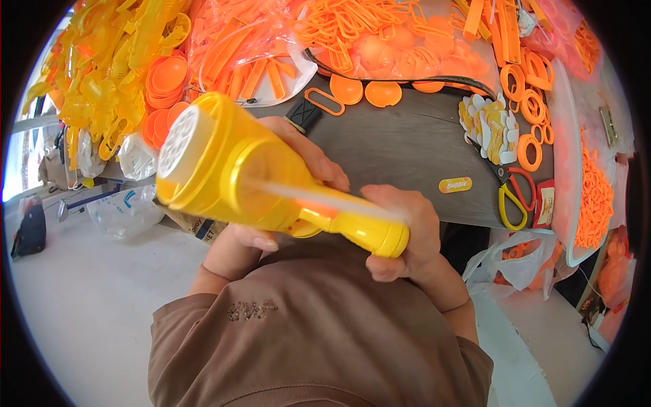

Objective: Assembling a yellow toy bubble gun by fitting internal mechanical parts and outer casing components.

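Head view, looking down

One wide fisheye camera, worn on the head at the left of a pair, faces steeply down past the brown shirt (305, 332). The hands (412, 227) are close, mid-frame; the worktop (407, 136) lies farther off, toward the top, and straight edges bend toward the rim.

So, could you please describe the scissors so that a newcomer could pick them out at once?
Start with the dark grey table and follow it to its right end. There, on the near side of the pile of white and yellow labels, lie the scissors. One handle loop is red and the other yellow, unlike the plain orange rings nearby.
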Demonstrator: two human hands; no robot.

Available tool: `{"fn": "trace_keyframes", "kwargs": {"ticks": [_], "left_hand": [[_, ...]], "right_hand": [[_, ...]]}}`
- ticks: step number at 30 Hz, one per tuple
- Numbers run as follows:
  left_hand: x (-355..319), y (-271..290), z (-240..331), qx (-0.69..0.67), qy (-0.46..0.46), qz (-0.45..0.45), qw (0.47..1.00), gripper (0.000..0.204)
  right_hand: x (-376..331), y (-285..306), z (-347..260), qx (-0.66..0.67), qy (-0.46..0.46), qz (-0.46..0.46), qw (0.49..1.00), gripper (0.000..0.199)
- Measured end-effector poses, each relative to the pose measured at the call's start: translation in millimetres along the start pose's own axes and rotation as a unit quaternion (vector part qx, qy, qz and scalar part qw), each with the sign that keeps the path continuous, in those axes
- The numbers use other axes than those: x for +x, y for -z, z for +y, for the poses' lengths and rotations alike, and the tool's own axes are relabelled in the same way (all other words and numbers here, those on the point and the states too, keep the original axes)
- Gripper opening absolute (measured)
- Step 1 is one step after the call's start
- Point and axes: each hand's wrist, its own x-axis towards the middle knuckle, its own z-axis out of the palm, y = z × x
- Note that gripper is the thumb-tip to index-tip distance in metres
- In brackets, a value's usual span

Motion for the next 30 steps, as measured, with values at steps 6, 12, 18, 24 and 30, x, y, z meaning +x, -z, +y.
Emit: {"fn": "trace_keyframes", "kwargs": {"ticks": [6,12,18,24,30], "left_hand": [[-2,18,-9,-0.073,0.022,-0.051,0.996,0.093],[-3,28,-16,-0.135,0.020,-0.080,0.987,0.092],[-2,26,-16,-0.131,0.009,-0.090,0.987,0.092],[-2,25,-16,-0.102,-0.031,-0.111,0.988,0.090],[-12,17,-12,-0.116,0.073,-0.042,0.990,0.088]], "right_hand": [[-8,-10,-8,-0.056,0.017,-0.002,0.998,0.072],[-6,-10,-8,-0.057,0.043,-0.022,0.997,0.081],[-4,-10,-11,-0.042,0.052,-0.012,0.998,0.086],[-1,-9,-14,-0.052,0.053,-0.027,0.997,0.082],[5,1,-15,-0.096,0.057,-0.023,0.993,0.062]]}}
